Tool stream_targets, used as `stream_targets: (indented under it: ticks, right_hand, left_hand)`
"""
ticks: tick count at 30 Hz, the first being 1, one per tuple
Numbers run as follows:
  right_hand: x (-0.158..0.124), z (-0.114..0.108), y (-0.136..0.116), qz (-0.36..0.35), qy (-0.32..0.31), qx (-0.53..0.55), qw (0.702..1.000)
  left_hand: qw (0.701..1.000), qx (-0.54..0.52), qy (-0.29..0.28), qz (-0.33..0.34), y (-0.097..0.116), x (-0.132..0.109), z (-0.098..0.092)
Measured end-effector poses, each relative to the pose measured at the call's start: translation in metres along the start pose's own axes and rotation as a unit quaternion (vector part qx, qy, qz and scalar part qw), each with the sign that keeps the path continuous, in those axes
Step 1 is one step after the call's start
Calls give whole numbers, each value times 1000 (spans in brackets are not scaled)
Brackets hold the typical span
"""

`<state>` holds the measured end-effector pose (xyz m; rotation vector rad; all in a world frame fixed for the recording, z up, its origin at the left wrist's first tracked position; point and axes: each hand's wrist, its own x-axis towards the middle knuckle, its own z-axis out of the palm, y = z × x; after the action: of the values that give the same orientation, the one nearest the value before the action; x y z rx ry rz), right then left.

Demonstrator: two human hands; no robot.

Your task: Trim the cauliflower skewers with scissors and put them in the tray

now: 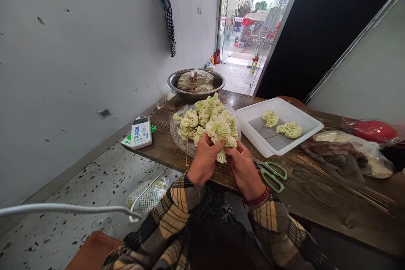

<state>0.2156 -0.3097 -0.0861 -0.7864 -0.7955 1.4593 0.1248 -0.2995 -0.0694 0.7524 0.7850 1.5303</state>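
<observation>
My left hand [204,161] is closed on a pale green-white cauliflower floret [218,128], thumb pressed against its lower side. From the other side, my right hand [246,173], with a red bead bracelet at the wrist, grips the floret's lower edge. A thin dark stick seems to run down by the right palm, mostly hidden. Just beyond both hands, a heap of cauliflower [204,112] lies on a clear plastic bag [175,135]. One wooden skewer [187,152] leans out of the heap's near left. Green-handled scissors [272,175] lie beside my right hand.
On the wooden table [303,202], a white tray [272,149] holds two skewered florets. A steel basin [172,86] with bagged food stands behind the heap. A boxed device [140,133] sits at the left edge. Loose skewers [363,194] and a cloth [335,160] lie right.
</observation>
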Motion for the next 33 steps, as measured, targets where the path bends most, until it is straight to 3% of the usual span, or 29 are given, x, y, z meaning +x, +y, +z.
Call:
stream_targets:
  ticks: [12,16,18,22,30,33]
  right_hand:
    - [-7,0,-6,34,3,25,999]
    - [-24,-7,-3,89,-5,25,996]
    - [-31,-14,-3,102,-3,18,995]
    - [-33,-30,-10,59,-11,-23,998]
    - [-52,-69,-16,72,-93,-92,989]
    - [-60,-86,-19,83,-76,-83,990]
  left_hand:
    - [1000,-3,9,-20,1,-3,4]
    - [999,-10,39,12,12,7,1]
    - [998,-16,45,38,20,12,-1]
    - [999,-28,25,31,27,22,-4]
    - [996,-45,65,51,35,54,-25]
    - [992,-43,83,81,39,69,-35]
